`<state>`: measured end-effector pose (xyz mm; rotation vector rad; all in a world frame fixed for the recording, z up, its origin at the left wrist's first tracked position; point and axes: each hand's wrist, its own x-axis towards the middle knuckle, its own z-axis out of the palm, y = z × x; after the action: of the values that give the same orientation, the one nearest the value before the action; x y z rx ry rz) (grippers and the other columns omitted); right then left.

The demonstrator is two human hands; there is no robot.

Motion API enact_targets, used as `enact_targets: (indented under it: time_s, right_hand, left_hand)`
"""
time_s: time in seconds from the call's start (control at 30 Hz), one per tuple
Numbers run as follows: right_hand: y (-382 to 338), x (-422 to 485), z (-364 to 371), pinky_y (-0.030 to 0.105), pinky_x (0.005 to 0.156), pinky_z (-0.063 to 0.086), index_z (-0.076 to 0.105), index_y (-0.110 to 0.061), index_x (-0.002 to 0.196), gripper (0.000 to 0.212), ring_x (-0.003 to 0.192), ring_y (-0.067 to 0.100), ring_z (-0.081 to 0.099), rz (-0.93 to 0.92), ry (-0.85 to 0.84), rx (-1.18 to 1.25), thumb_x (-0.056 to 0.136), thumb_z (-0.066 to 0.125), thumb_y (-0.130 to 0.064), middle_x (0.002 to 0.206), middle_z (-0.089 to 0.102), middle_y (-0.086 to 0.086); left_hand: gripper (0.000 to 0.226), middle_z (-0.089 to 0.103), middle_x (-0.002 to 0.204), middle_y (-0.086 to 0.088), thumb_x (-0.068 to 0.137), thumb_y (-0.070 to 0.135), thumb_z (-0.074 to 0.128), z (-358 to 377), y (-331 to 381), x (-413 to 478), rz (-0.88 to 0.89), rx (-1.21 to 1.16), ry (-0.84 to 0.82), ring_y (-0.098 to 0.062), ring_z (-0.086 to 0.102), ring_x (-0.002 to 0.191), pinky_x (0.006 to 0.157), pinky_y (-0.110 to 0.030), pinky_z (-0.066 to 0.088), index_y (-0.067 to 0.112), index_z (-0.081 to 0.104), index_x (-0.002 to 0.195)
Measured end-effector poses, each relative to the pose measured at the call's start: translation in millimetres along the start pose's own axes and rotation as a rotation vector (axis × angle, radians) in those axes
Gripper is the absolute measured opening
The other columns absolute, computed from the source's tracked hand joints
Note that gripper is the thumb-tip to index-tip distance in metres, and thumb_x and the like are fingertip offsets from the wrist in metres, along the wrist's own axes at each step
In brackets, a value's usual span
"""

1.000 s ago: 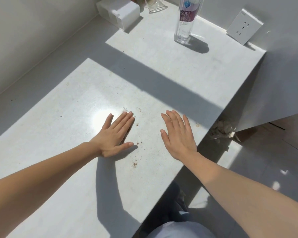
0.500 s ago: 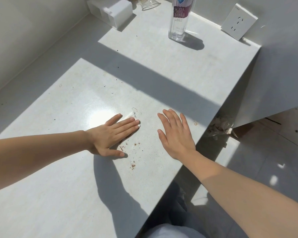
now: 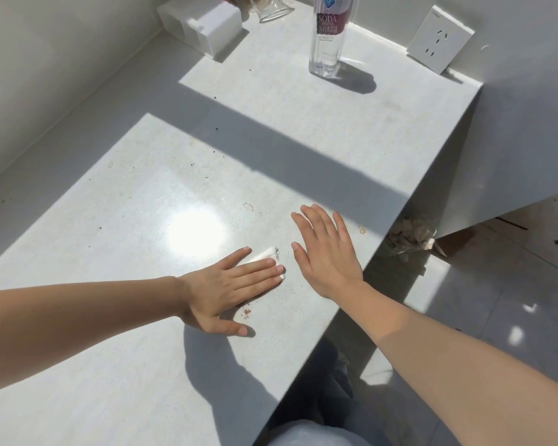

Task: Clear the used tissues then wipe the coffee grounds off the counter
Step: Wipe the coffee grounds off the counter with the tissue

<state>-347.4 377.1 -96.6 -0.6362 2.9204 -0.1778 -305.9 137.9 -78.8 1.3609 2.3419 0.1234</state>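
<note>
My left hand point(image 3: 227, 289) lies flat on the white counter point(image 3: 142, 365), fingers pressing down a small folded white tissue point(image 3: 264, 254) whose far edge sticks out past my fingertips. A small clump of brown coffee grounds point(image 3: 247, 312) sits just beside my left thumb, with finer specks scattered to its right. My right hand point(image 3: 327, 249) rests flat and empty on the counter, fingers spread, just right of the tissue and near the counter's right edge.
At the back stand a clear soda bottle point(image 3: 326, 37), a white box point(image 3: 200, 24), a glass vessel point(image 3: 269, 8) and a wall socket point(image 3: 440, 38). A bag with crumpled tissues point(image 3: 409, 235) sits below the counter's right edge. Tiled floor lies to the right.
My left hand has swept the tissue toward me and to the right across the grounds, turning to point rightward. My right hand has stayed flat in place.
</note>
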Motion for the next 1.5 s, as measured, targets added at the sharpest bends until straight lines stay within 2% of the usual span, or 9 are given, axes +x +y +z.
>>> enact_targets:
  time_s: [0.3, 0.6, 0.9, 1.07, 1.2, 1.33, 1.5]
  right_hand:
    - [-0.2, 0.5, 2.0, 0.045, 0.121, 0.009, 0.027, -0.016, 0.149, 0.057, 0.147, 0.021, 0.019, 0.003, 0.022, -0.015, 0.099, 0.018, -0.041, 0.157, 0.027, 0.005]
    - [0.7, -0.8, 1.0, 0.046, 0.120, 0.011, 0.030, -0.016, 0.148, 0.057, 0.146, 0.022, 0.020, -0.017, 0.052, 0.007, 0.098, 0.018, -0.041, 0.156, 0.029, 0.006]
    - [1.5, -1.4, 2.3, 0.046, 0.120, 0.011, 0.028, -0.015, 0.148, 0.058, 0.147, 0.023, 0.018, -0.030, 0.056, 0.002, 0.098, 0.017, -0.041, 0.157, 0.027, 0.007]
    - [2.0, -1.4, 3.5, 0.047, 0.120, 0.011, 0.027, -0.015, 0.148, 0.058, 0.146, 0.023, 0.017, -0.044, 0.057, 0.006, 0.098, 0.016, -0.041, 0.156, 0.027, 0.007]
    - [2.5, -1.4, 4.5, 0.047, 0.119, 0.011, 0.028, -0.015, 0.148, 0.057, 0.146, 0.024, 0.017, -0.047, 0.071, 0.012, 0.098, 0.017, -0.040, 0.156, 0.028, 0.007]
    - [3.3, -1.3, 5.9, 0.047, 0.119, 0.012, 0.030, -0.014, 0.147, 0.056, 0.145, 0.025, 0.020, -0.058, 0.090, 0.021, 0.098, 0.020, -0.039, 0.154, 0.030, 0.009]
    - [3.0, -0.8, 7.7, 0.049, 0.117, 0.016, 0.033, -0.011, 0.145, 0.053, 0.143, 0.027, 0.025, -0.071, 0.119, 0.006, 0.098, 0.027, -0.036, 0.152, 0.034, 0.011]
  left_hand:
    - [0.091, -0.015, 0.161, -0.002, 0.091, 0.065, 0.032, 22.1, 58.8, -6.7, -0.218, -0.115, 0.038, -0.018, -0.014, 0.147, 0.115, -0.050, -0.011, 0.013, -0.012, 0.150]
    - [0.089, -0.020, 0.160, 0.003, 0.090, 0.070, 0.025, 42.3, 126.6, -15.9, -0.478, -0.219, 0.094, -0.016, -0.018, 0.146, 0.114, -0.051, -0.009, 0.018, -0.018, 0.149]
    - [0.087, -0.015, 0.161, 0.003, 0.089, 0.070, 0.021, 58.5, 184.2, -18.2, -0.699, -0.286, 0.155, -0.018, -0.013, 0.148, 0.114, -0.052, -0.005, 0.020, -0.014, 0.150]
    - [0.088, -0.008, 0.162, 0.000, 0.089, 0.070, 0.025, 65.3, 204.1, -24.0, -0.763, -0.251, 0.144, -0.020, -0.006, 0.148, 0.114, -0.051, -0.003, 0.017, -0.008, 0.151]
    - [0.085, -0.011, 0.161, 0.002, 0.090, 0.070, 0.022, 73.1, 213.7, -36.6, -0.826, -0.268, 0.153, -0.018, -0.010, 0.148, 0.114, -0.050, -0.005, 0.020, -0.010, 0.151]
    - [0.085, -0.007, 0.162, -0.001, 0.089, 0.069, 0.018, 87.7, 230.7, -66.1, -1.045, -0.323, 0.179, -0.017, -0.011, 0.148, 0.115, -0.051, -0.003, 0.017, -0.007, 0.152]
    - [0.087, -0.012, 0.160, 0.000, 0.086, 0.071, 0.009, 103.2, 248.6, -86.9, -1.345, -0.445, 0.268, -0.014, -0.016, 0.147, 0.118, -0.050, -0.007, 0.015, -0.007, 0.151]
